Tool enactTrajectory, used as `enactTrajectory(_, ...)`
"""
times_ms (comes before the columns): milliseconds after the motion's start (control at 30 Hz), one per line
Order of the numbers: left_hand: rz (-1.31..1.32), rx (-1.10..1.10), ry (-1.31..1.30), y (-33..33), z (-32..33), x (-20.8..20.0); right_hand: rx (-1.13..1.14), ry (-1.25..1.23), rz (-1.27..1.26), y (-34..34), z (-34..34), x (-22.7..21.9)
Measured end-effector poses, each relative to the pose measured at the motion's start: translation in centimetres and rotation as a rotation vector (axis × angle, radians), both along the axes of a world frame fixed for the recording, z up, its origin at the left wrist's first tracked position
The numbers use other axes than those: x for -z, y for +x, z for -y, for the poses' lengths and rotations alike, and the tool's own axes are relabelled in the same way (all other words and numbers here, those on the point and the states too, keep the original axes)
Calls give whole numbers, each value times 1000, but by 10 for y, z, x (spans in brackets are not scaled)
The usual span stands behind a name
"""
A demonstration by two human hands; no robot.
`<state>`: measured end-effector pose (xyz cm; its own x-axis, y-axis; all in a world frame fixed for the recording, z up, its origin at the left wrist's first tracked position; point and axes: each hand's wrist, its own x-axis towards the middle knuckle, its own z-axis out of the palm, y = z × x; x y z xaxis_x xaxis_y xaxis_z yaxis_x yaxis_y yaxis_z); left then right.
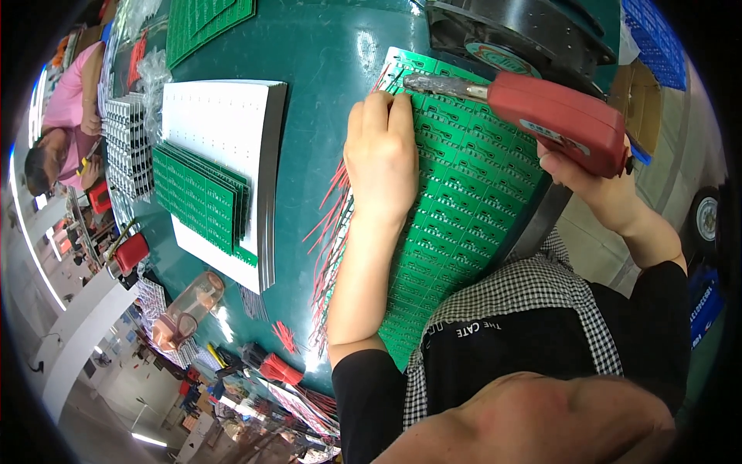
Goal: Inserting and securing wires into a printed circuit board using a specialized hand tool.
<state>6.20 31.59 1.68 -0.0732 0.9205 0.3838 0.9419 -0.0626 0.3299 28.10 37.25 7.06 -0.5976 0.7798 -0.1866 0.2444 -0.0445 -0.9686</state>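
My right hand [591, 182] is wrapped round the handle of a red soldering gun [556, 116]. Its dark metal tip points left, over the top edge of a large sheet of green circuit boards [464, 209]. My left hand [382, 155] rests at the sheet's upper left edge, its fingers bent and drawn together beside the tip. Thin red and black wire comes out at those fingertips, which are partly hidden. More red and white wires [328, 220] trail along the sheet's left edge, under and beside my left forearm.
A black fan [518, 39] stands beyond the sheet. On the left, green circuit boards [197, 197] lie on a white stack [220, 116]. A clear pink-tinted bottle [189, 309] and red wire bundles [280, 370] are nearer. Another person [73, 116] works at the far left.
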Motion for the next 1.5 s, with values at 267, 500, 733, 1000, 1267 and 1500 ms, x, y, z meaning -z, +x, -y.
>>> enactTrajectory(267, -103, 42, -31, 1, 1, -3, 5, -60, -33, 1, 1, -3)
enactTrajectory(500, -120, 49, -10, 3, 0, -4, 30, -72, -103, 6, 3, -2)
enactTrajectory(733, -121, 57, -33, 3, 0, -4, 38, -58, -118, 6, 4, 0)
enactTrajectory(1000, -2, 2, -31, 3, 2, -8, -18, 132, 2, 6, 6, -3)
enactTrajectory(1267, 31, -6, -15, 2, 3, -6, -16, 99, 36, 5, 7, -8)
enactTrajectory(1500, 19, -16, 7, 3, 1, -7, 2, 88, -59, 6, 6, -3)
